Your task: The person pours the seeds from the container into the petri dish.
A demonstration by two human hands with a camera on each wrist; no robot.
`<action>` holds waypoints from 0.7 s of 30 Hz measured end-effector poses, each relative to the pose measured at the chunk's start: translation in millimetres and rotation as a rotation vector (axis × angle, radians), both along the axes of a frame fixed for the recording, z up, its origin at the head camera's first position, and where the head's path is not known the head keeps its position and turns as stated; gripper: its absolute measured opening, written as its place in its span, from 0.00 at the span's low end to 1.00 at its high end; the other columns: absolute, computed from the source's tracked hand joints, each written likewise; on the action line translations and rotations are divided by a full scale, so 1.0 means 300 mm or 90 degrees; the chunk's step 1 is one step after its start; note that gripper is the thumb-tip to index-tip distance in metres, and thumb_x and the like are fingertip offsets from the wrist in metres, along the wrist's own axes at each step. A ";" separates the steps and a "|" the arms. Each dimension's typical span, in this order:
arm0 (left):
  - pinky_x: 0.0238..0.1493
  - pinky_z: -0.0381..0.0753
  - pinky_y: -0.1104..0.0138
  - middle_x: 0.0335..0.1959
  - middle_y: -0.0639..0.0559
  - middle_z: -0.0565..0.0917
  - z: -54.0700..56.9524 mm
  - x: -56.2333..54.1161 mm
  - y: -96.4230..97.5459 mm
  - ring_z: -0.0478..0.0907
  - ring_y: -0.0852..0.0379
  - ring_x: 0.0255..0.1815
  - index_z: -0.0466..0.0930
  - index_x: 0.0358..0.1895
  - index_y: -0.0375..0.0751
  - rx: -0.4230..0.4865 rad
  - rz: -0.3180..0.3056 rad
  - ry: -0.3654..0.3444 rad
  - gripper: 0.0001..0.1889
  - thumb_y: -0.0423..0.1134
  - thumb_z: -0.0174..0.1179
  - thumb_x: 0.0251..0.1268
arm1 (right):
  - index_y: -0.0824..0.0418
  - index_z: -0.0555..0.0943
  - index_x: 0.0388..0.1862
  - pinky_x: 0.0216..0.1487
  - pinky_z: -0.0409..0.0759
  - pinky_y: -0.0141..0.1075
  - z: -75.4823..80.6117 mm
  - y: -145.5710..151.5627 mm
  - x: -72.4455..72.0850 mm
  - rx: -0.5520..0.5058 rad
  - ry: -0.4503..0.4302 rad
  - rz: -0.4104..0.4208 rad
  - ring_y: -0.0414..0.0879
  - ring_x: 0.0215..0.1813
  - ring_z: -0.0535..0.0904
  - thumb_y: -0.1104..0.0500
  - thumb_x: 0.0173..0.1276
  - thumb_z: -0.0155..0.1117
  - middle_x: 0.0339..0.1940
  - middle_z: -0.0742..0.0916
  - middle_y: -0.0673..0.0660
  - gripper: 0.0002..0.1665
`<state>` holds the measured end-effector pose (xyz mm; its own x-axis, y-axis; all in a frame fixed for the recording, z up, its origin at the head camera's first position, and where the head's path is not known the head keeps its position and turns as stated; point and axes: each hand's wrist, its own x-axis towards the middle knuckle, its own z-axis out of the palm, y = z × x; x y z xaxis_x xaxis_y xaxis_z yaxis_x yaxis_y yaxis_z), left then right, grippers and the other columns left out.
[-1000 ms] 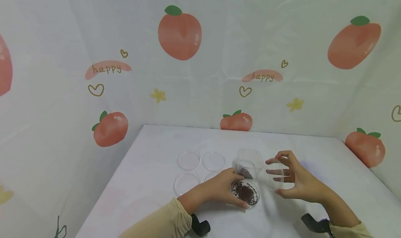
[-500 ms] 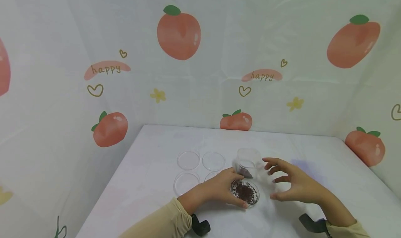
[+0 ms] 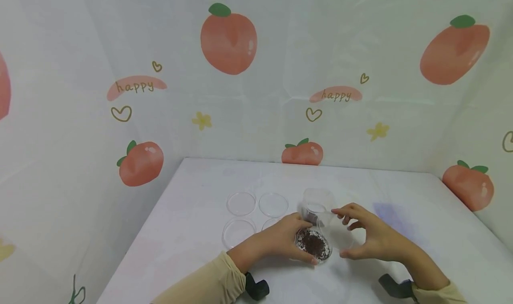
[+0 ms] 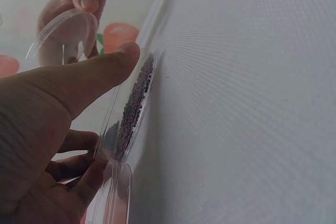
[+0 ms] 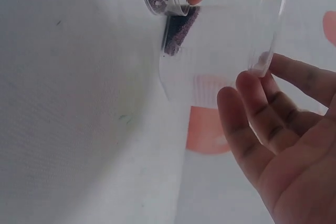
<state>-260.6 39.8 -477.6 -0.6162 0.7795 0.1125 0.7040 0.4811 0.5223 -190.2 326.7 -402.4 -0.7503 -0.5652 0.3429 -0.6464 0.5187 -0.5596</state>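
My left hand [image 3: 278,239] holds a round clear petri dish [image 3: 329,256] at its rim, thumb at the near side and fingers at the far side. Dark brown granules [image 3: 314,245] cover most of its bottom. My right hand [image 3: 374,237] pinches the edge of a clear round petri dish lid [image 4: 90,20], tilted just right of the dish. In the head view the lid is faint, but in the left wrist view its curved rim shows plainly. Behind the dish stands a clear plastic tub [image 3: 319,196] with more dark granules heaped inside [image 5: 181,31].
Several clear round dishes or lids, among them one dish [image 3: 241,204] and another [image 3: 273,204], lie left of the tub. One is partly hidden by my left hand. Black wrist mounts [image 3: 256,288] sit at both wrists. A printed curtain [image 3: 256,117] hangs behind the white table [image 3: 192,184].
My right hand has moved left and slightly down, bringing the lid from beside the dish to close by its right edge. My left hand stays in place on the dish.
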 end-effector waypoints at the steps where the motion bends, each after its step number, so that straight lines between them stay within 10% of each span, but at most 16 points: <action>1: 0.70 0.77 0.68 0.67 0.56 0.78 -0.001 -0.001 0.001 0.74 0.64 0.68 0.77 0.74 0.47 0.000 0.000 0.000 0.51 0.74 0.75 0.50 | 0.58 0.76 0.74 0.51 0.85 0.34 0.000 -0.002 0.001 0.009 0.006 -0.007 0.44 0.51 0.78 0.50 0.51 0.91 0.54 0.80 0.54 0.52; 10: 0.70 0.77 0.69 0.66 0.56 0.78 0.048 0.021 -0.005 0.74 0.64 0.68 0.77 0.74 0.47 -0.008 0.008 -0.013 0.50 0.71 0.77 0.51 | 0.55 0.79 0.72 0.49 0.83 0.33 0.028 -0.017 0.017 0.057 0.053 -0.013 0.41 0.49 0.81 0.44 0.48 0.92 0.55 0.82 0.48 0.52; 21: 0.72 0.75 0.69 0.68 0.53 0.79 0.108 0.060 -0.018 0.74 0.62 0.70 0.78 0.73 0.42 -0.003 0.015 -0.030 0.49 0.65 0.81 0.50 | 0.62 0.81 0.68 0.42 0.82 0.33 0.025 -0.030 0.037 0.157 -0.038 -0.047 0.39 0.52 0.78 0.38 0.50 0.89 0.57 0.82 0.47 0.51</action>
